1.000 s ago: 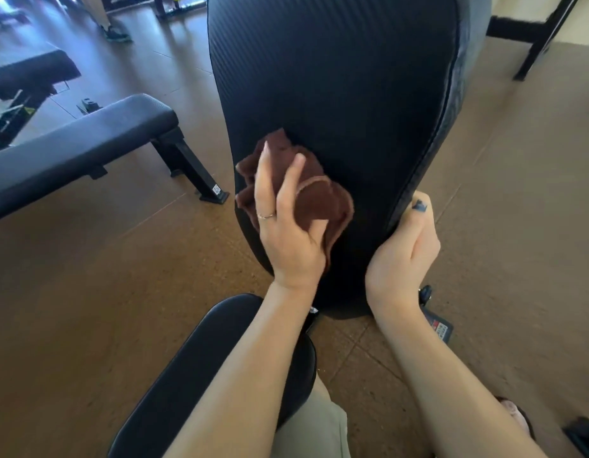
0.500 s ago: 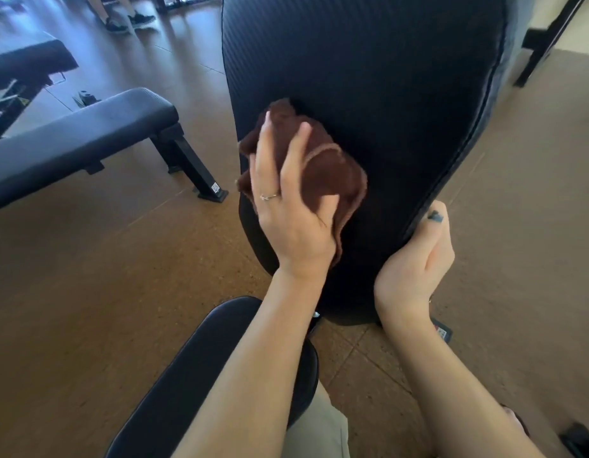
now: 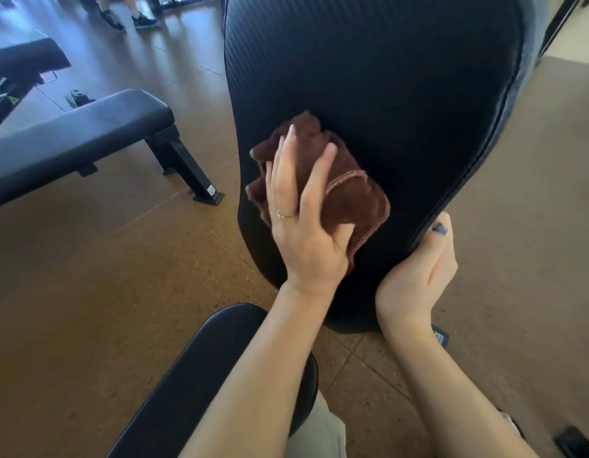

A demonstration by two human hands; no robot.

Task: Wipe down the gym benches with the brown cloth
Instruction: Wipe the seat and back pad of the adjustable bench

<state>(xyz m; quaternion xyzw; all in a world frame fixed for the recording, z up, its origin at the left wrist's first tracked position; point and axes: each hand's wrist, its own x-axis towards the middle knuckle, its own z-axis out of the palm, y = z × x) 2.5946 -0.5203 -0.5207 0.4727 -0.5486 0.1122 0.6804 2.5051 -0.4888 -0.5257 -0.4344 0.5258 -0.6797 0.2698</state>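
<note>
Step in hand, as I judge it: wiping the raised back pad (image 3: 385, 110) of the near bench, lower left part. Most of the pad above and to the right of the cloth looks yet to be covered; no way to tell by sight which areas are already clean.

Seat pad (image 3: 220, 375) sits below, under the left forearm, with a gap of floor (image 3: 88, 292) between it and the back pad. A second bench (image 3: 71, 140), flat, stands well apart at left; another dark pad lies farther back at the left edge. Someone's shoes show at top left.

Left hand (image 3: 303, 226) lies flat on the cloth (image 3: 352, 200), fingers straight and slightly spread, palm pressing it against the pad; not clenched round it. A ring shows on one finger. The cloth is bunched, sticking out past the fingertips above, and to the right of the hand, where a hemmed edge shows.

Right hand (image 3: 418, 276) grasps the pad's lower right edge, thumb on the front seam, fingers curled behind, seemingly to steady it.

Next move likely calls for sweeping the cloth up and across to the right while keeping palm pressure, so the loose folds do not slip out.
</note>
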